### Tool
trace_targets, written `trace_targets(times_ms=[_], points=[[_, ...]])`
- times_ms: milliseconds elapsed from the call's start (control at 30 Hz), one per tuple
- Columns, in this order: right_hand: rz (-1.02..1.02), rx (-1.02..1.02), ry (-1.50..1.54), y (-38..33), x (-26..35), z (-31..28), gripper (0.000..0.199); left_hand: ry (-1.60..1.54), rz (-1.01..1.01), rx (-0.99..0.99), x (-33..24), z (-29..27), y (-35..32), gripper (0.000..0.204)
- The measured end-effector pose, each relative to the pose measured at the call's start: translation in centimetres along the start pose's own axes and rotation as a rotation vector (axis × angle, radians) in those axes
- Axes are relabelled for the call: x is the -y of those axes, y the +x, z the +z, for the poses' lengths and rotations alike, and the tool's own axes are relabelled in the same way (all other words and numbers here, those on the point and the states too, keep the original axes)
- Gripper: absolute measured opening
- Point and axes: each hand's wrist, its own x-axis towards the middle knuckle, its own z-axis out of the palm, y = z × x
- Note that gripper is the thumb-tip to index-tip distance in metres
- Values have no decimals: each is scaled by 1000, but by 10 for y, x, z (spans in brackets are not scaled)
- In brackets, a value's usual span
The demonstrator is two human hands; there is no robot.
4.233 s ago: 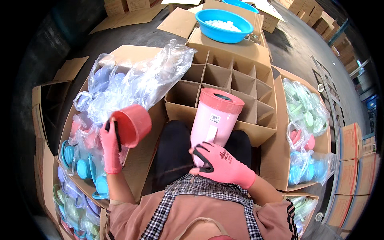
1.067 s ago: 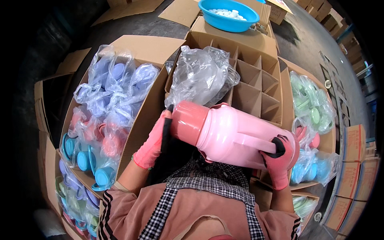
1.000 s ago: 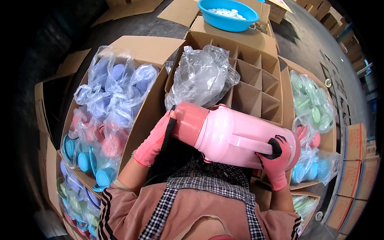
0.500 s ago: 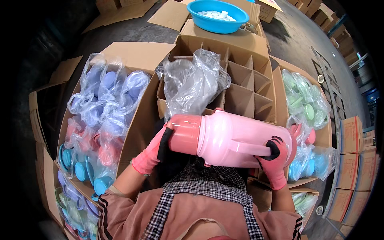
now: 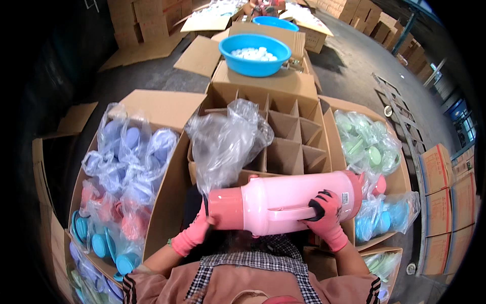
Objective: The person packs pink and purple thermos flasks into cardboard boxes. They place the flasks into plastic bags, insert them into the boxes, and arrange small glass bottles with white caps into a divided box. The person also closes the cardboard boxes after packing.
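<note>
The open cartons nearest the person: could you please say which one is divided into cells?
The middle carton, beyond the pink flask; it has a grid, while the left carton and right carton hold bagged parts.

My left hand [image 5: 192, 234]: fingers partly hidden behind the red cup [image 5: 226, 209]. Plastic bag [image 5: 217, 147] blurred, hides some cells of the box [image 5: 258, 83]. Flask [image 5: 278, 195] label [image 5: 345, 198] unreadable, too small. Shirt [image 5: 228, 277] cut off at bottom.

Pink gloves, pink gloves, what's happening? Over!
Left hand against red cap, right hand gripping handle. Pink flask sideways. Clear plastic bag partly covering divided carton.
</note>
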Motion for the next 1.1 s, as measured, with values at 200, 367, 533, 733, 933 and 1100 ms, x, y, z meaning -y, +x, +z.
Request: trace_targets(times_ms=[200, 367, 533, 733, 933, 1100], points=[[-138, -75, 16, 7, 1, -1, 37, -913, -549, 31, -16, 2, 16, 57], [-173, -53, 45, 4, 0, -5, 35, -491, -331, 23, 52, -24, -1, 80], [-108, -3, 46, 6, -3, -10, 34, 427, 287, 155, -24, -8, -1, 117], [-157, -122, 12, 11, 2, -4, 36, 541, 231, 69, -10, -15, 5, 116], [-233, -110, -65, 9, 19, 5, 35, -465, -405, 29, -38, 9, 20, 57], [-171, -128, -14, 10, 2, -5, 35, 93, -200, -151, -13, 4, 5, 78]])
